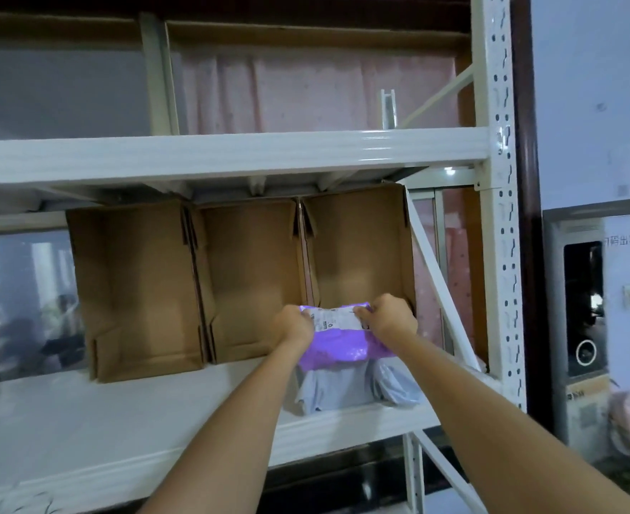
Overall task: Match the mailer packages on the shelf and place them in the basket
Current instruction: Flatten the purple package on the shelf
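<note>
On a white metal shelf lined with open cardboard boxes, both hands, left and right, grip a purple mailer above grey mailers. Pulling carelessly could drag those off the edge; no basket is visible.

Left hand and right hand grip the top edge of a purple mailer, held above a grey mailer lying near the shelf's right front edge. Three open cardboard boxes stand side by side behind.
</note>
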Demonstrator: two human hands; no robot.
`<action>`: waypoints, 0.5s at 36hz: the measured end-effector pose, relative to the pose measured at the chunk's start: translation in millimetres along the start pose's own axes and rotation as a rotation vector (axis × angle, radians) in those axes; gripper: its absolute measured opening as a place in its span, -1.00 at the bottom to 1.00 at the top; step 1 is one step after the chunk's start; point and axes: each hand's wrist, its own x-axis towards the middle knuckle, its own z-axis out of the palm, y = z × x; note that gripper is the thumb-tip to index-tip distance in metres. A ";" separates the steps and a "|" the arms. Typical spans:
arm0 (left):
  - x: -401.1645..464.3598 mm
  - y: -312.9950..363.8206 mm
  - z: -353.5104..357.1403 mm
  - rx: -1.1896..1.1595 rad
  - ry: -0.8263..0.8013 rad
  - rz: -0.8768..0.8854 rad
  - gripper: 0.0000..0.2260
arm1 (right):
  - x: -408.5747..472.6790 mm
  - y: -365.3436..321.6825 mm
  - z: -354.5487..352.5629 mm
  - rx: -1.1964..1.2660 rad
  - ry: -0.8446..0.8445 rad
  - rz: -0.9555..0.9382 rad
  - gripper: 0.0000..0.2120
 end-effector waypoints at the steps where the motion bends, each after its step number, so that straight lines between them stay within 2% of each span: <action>1: 1.1 -0.5 4.5 0.020 -0.007 0.000 -0.69 | 1.8 3.7 1.7 -0.007 -0.009 0.011 -0.56; 8: 6.2 -8.7 12.7 0.036 0.020 -0.055 -0.68 | 11.0 6.0 14.4 -0.036 -0.005 0.011 -0.62; 11: 5.3 -10.7 11.0 -0.008 -0.023 -0.139 -0.60 | 14.6 9.3 19.1 -0.009 -0.020 -0.001 -0.59; 13: 18.6 -21.7 21.6 -0.134 -0.084 -0.217 -0.45 | 18.9 14.3 21.1 0.019 -0.049 0.016 -0.62; 14: 33.8 -33.0 33.9 -0.229 -0.126 -0.246 -0.30 | 20.5 18.6 21.2 0.037 -0.070 0.033 -0.59; 16: 56.1 -52.5 55.3 -0.423 -0.219 -0.319 -0.08 | 24.9 27.5 21.3 0.081 -0.149 0.067 -0.34; 17: 51.4 -51.5 52.7 -0.494 -0.271 -0.373 -0.16 | 26.5 30.3 20.9 0.119 -0.198 0.104 -0.21; 18: 34.9 -43.2 42.0 -0.523 -0.339 -0.413 -0.33 | 26.8 32.5 21.0 0.162 -0.257 0.150 -0.12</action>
